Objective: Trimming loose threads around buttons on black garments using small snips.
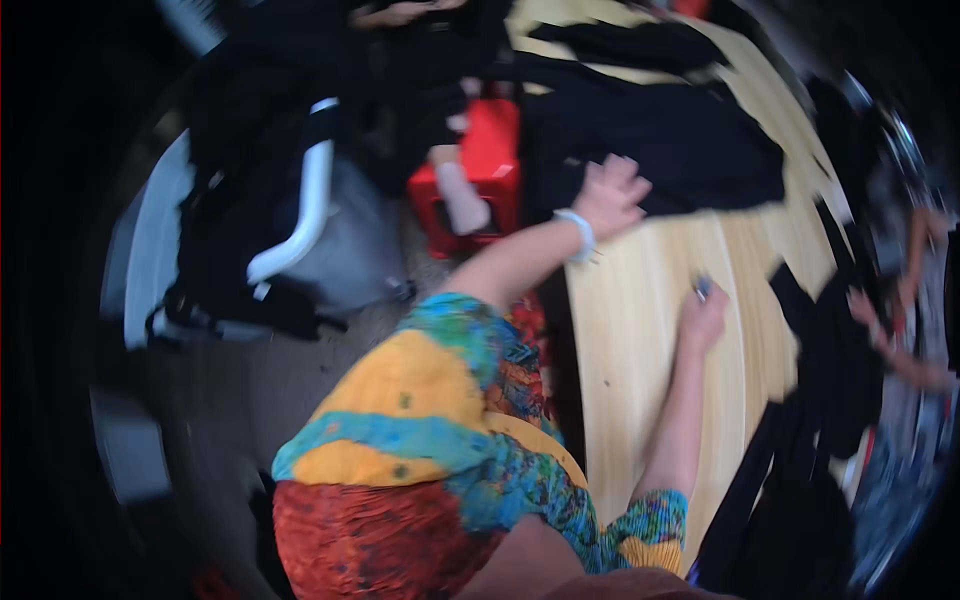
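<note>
My left hand (610, 195), with a pale band at the wrist, lies with fingers spread at the near edge of a black garment (670, 140). The garment is laid out flat on a light wood table (650, 330). Over the bare wood, my right hand (703, 318) is closed around a small grey, metal-looking tool (703, 287). Only its tip shows above the fingers, and blur hides its exact kind.
More black garments (810, 500) lie along the table's right side, and another black piece (640, 45) at its far end. A red stool (490, 150) stands left of the table. Beyond it are a white curved bar (300, 215) and black cloth. Another person's arms (900, 300) reach in at the right.
</note>
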`<state>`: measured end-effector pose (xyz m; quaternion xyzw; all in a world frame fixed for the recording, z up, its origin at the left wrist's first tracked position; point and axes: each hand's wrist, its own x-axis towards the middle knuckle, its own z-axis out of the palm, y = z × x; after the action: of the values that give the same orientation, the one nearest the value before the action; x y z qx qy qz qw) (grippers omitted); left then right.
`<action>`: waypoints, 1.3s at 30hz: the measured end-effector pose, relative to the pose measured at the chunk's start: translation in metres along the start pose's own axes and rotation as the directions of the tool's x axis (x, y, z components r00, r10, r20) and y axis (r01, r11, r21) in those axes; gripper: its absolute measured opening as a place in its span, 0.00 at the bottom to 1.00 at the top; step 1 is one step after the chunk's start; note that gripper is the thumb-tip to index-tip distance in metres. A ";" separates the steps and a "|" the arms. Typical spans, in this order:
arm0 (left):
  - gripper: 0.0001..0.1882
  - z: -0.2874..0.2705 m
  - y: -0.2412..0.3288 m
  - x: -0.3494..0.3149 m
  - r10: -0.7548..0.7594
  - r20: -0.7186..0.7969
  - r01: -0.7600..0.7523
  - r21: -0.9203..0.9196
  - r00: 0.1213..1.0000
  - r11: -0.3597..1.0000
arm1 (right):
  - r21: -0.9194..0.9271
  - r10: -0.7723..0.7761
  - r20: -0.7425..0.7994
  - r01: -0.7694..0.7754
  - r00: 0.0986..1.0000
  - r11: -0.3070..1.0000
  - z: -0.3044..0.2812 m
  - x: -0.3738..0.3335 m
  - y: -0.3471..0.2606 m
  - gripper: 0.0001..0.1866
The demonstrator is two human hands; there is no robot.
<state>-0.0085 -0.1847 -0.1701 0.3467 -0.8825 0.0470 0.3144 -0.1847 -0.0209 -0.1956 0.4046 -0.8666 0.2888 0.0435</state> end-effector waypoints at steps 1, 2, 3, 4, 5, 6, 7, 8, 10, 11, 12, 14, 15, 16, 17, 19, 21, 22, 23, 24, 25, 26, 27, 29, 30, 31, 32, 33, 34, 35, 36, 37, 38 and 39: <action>0.24 0.009 0.002 -0.003 0.004 -0.019 -0.003 0.044 1.000 0.999 | 0.011 -0.040 -0.021 0.040 0.999 0.999 -0.003 -0.002 0.002 0.12; 0.25 0.021 0.003 -0.007 -0.033 0.021 0.032 0.050 0.999 0.998 | -0.004 -0.058 -0.001 0.058 0.998 0.998 -0.007 -0.004 0.001 0.12; 0.26 0.021 0.006 -0.008 -0.078 0.090 0.078 0.005 0.993 0.997 | -0.032 -0.058 0.011 0.058 0.998 0.998 -0.011 -0.006 0.001 0.13; 0.26 0.018 0.008 -0.011 -0.094 0.065 0.095 -0.015 0.993 0.995 | -0.020 -0.087 0.015 0.087 0.996 0.996 -0.009 -0.005 0.001 0.13; 0.26 0.017 0.008 -0.016 -0.134 0.051 0.136 -0.037 0.990 0.990 | -0.029 -0.102 0.013 0.102 0.995 0.994 -0.006 -0.005 0.000 0.13; 0.26 0.015 0.005 -0.023 -0.176 0.036 0.177 -0.057 0.984 0.982 | -0.036 -0.118 0.010 0.119 0.993 0.992 -0.003 -0.003 -0.003 0.13; 0.27 0.013 0.008 -0.030 -0.218 0.041 0.221 -0.069 0.975 0.973 | -0.024 -0.152 0.016 0.152 0.988 0.988 -0.002 -0.002 -0.006 0.13; 0.27 0.013 0.013 -0.036 -0.238 0.093 0.249 -0.137 0.967 0.959 | -0.053 -0.116 0.023 0.117 0.993 0.992 -0.002 -0.002 -0.006 0.13; 0.28 -0.006 0.020 -0.050 -0.221 0.293 0.297 -0.250 0.930 0.921 | -0.094 -0.107 0.049 0.111 0.993 0.989 0.002 0.001 -0.003 0.14; 0.27 -0.018 0.021 -0.064 -0.183 0.344 0.329 -0.437 0.921 0.837 | -0.109 -0.118 0.028 0.120 0.993 0.987 0.003 0.001 0.004 0.14; 0.26 -0.029 0.016 -0.077 -0.141 0.336 0.300 -0.487 0.931 0.820 | -0.124 -0.134 0.008 0.134 0.991 0.983 0.006 0.003 0.009 0.15; 0.26 -0.074 -0.004 -0.104 -0.047 0.316 0.232 -0.579 0.948 0.782 | -0.134 -0.161 -0.006 0.159 0.987 0.978 0.009 0.006 0.017 0.15; 0.27 -0.113 -0.023 -0.114 0.011 0.303 0.190 -0.625 0.953 0.757 | -0.144 -0.160 -0.001 0.158 0.987 0.977 0.009 0.007 0.019 0.15; 0.25 -0.143 -0.041 -0.134 -0.021 0.118 0.074 -0.470 0.993 0.880 | -0.166 -0.154 0.015 0.154 0.988 0.974 0.008 0.006 0.016 0.15; 0.21 -0.178 -0.060 -0.148 -0.055 -0.044 0.034 -0.397 0.998 0.917 | -0.186 -0.154 0.020 0.155 0.988 0.970 0.005 0.005 0.011 0.14; 0.17 -0.256 -0.106 -0.177 -0.211 -0.048 0.194 -0.244 0.976 0.950 | -0.237 -0.143 0.031 0.146 0.989 0.960 0.004 0.004 0.005 0.14; 0.12 -0.327 -0.144 -0.201 -0.262 -0.464 0.272 -0.046 0.846 0.961 | -0.268 -0.140 0.019 0.140 0.990 0.953 0.004 0.005 0.006 0.14; 0.13 -0.367 -0.166 -0.217 -0.295 -0.507 0.368 0.048 0.810 0.928 | -0.288 -0.130 0.025 0.132 0.991 0.948 0.002 0.005 0.006 0.13; 0.15 -0.404 -0.179 -0.234 -0.308 -0.553 0.487 0.209 0.774 0.848 | -0.314 -0.110 0.035 0.116 0.993 0.942 0.002 0.006 0.009 0.15; 0.19 -0.427 -0.196 -0.257 -0.383 -0.585 0.628 0.295 0.715 0.721 | -0.343 -0.086 0.040 0.094 0.995 0.935 0.001 0.007 0.008 0.16; 0.27 -0.442 -0.210 -0.278 -0.551 -0.563 0.772 0.292 0.616 0.565 | -0.380 -0.054 0.040 0.065 0.998 0.923 -0.001 0.004 0.001 0.16; 0.39 -0.450 -0.232 -0.309 -0.721 -0.509 0.883 0.285 0.470 0.374 | -0.382 -0.063 0.053 0.079 0.997 0.921 0.002 0.005 -0.001 0.16; 0.44 -0.450 -0.249 -0.339 -0.861 -0.372 0.936 0.199 0.347 0.292 | -0.390 -0.080 0.035 0.088 0.996 0.917 0.004 0.007 0.000 0.15; 0.49 -0.452 -0.263 -0.356 -0.958 -0.204 0.975 0.134 0.200 0.175 | -0.404 -0.124 0.014 0.119 0.992 0.907 0.008 0.007 -0.002 0.15; 0.50 -0.453 -0.264 -0.349 -0.972 -0.145 0.960 0.239 0.187 0.149 | -0.411 -0.130 0.021 0.127 0.991 0.903 0.008 0.007 -0.002 0.15; 0.52 -0.453 -0.266 -0.347 -0.982 -0.086 0.931 0.340 0.170 0.131 | -0.422 -0.082 0.036 0.090 0.996 0.902 0.009 0.008 -0.002 0.14; 0.52 -0.456 -0.274 -0.352 -0.979 -0.049 0.941 0.289 0.196 0.174 | -0.431 -0.040 0.053 0.059 0.998 0.900 0.009 0.010 -0.002 0.14; 0.51 -0.462 -0.277 -0.347 -0.973 0.036 0.957 0.175 0.228 0.231 | -0.433 -0.041 0.059 0.062 0.997 0.899 0.006 0.008 -0.004 0.14; 0.50 -0.465 -0.289 -0.349 -0.978 0.085 0.970 0.138 0.191 0.201 | -0.433 -0.040 0.063 0.063 0.997 0.899 0.004 0.005 -0.005 0.14; 0.50 -0.474 -0.290 -0.342 -0.979 0.130 0.988 -0.007 0.155 0.156 | -0.437 -0.046 0.057 0.066 0.997 0.897 0.005 0.004 -0.003 0.14; 0.49 -0.475 -0.296 -0.341 -0.988 0.122 0.992 -0.092 0.095 0.084 | -0.438 -0.040 0.053 0.059 0.998 0.897 0.004 0.004 -0.001 0.14; 0.50 -0.473 -0.294 -0.340 -0.991 0.085 0.994 -0.014 0.108 0.107 | -0.430 -0.051 0.040 0.063 0.998 0.901 0.004 0.005 -0.001 0.14; 0.50 -0.467 -0.296 -0.337 -0.979 0.117 0.977 0.117 0.165 0.178 | -0.421 -0.059 0.023 0.063 0.998 0.905 0.005 0.004 -0.002 0.14; 0.50 -0.463 -0.297 -0.332 -0.968 0.218 0.966 0.200 0.122 0.166 | -0.404 -0.075 0.010 0.073 0.997 0.912 0.007 0.005 0.003 0.15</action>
<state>0.6105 -0.0764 -0.0363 0.8379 -0.4837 -0.2155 0.1325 -0.1889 -0.0269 -0.2015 0.4186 -0.8914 0.1027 0.1397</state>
